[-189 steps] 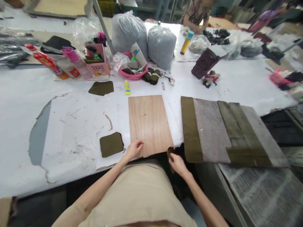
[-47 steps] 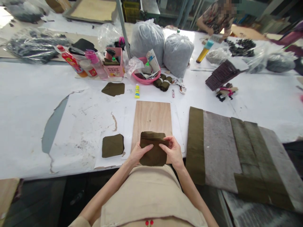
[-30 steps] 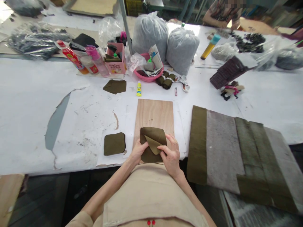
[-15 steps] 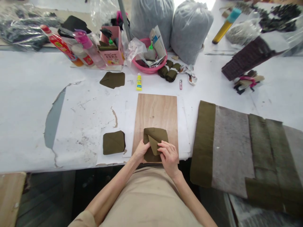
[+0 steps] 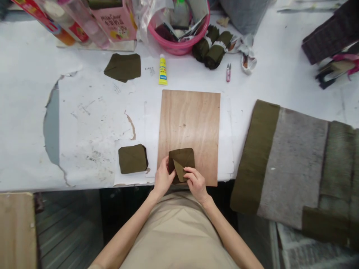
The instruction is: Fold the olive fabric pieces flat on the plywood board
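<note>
An olive-green fabric piece [image 5: 181, 156] lies at the near end of a wooden board [image 5: 190, 119], with a triangular flap of it folded over. My left hand [image 5: 164, 178] grips its left edge, thumb on top near the fold and fingers along the side. My right hand [image 5: 195, 183] pinches the flap's right edge between thumb and fingers. The piece's near edge is partly hidden by my hands. To the left, a stack of similar olive fabric pieces [image 5: 132, 159] rests on white paper.
More olive pieces [image 5: 123, 67], a yellow glue tube [image 5: 163, 71] and small pink thread snips [image 5: 228, 73] lie farther back. Behind are a pink basket [image 5: 179, 46], rolled olive bundles [image 5: 218, 50] and bottles [image 5: 92, 26]. Large olive and grey fabric [image 5: 294, 168] overhangs the table's right edge.
The view has tilted down and come closer to the table. My left hand has shifted up along the fabric's left edge; my right hand still pinches the flap.
</note>
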A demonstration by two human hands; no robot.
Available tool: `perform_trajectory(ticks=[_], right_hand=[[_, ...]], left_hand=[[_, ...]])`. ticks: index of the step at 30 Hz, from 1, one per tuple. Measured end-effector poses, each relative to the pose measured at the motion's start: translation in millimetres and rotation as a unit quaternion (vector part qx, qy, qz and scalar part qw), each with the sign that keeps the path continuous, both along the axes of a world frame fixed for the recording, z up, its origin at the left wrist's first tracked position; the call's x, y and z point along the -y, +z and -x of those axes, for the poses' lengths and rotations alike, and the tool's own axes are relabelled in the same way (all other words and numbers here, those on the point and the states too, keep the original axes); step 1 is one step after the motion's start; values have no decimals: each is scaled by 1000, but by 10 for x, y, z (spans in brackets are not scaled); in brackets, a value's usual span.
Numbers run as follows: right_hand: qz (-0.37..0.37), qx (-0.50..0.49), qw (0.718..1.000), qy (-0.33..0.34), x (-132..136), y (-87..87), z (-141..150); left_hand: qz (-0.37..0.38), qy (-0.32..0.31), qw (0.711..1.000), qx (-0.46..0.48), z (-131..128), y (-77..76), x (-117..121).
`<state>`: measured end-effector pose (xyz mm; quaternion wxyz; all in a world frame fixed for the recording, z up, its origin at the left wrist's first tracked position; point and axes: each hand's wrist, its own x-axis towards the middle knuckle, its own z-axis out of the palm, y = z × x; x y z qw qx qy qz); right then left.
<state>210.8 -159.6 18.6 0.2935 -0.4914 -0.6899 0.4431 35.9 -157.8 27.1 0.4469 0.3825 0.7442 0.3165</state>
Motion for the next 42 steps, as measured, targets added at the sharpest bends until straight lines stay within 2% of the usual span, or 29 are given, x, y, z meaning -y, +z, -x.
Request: perform_trajectory(ticks=[2,4,7,10,12,14,16,18,22,27,42], right_hand=[[3,-4,1000,5,40,1,12],[6,-8,1000,20,73,12,25],[7,-12,998,58,97,74,22],[20,-18,993,116,81,171,-37],[39,-25,991,124,46,210,-95],[50,-7,996,69,-11,203,-136],[42,50,998,2,-86,156,-140],[20,124,992,-17,-171,98,-103],[-23,232,971,52,-302,39,20],[-53,297,947,113,-352,17,91],[-147,315,931,110,-348,-135,150]], left_hand=[[-56,-77,986,-137,63,48,52],[-108,-163,956,-220,123,65,93],[-156,-264,920,-245,199,35,140],[-172,-306,904,-243,260,-2,180],[-181,-318,899,-238,299,-6,209],[-196,-330,895,-227,337,10,244],[-210,-337,893,-210,372,39,280],[-219,-340,894,-193,400,78,312],[-229,-339,897,-170,437,182,358],[-219,-339,902,-152,460,281,420],[-175,-295,932,-116,484,340,492]])
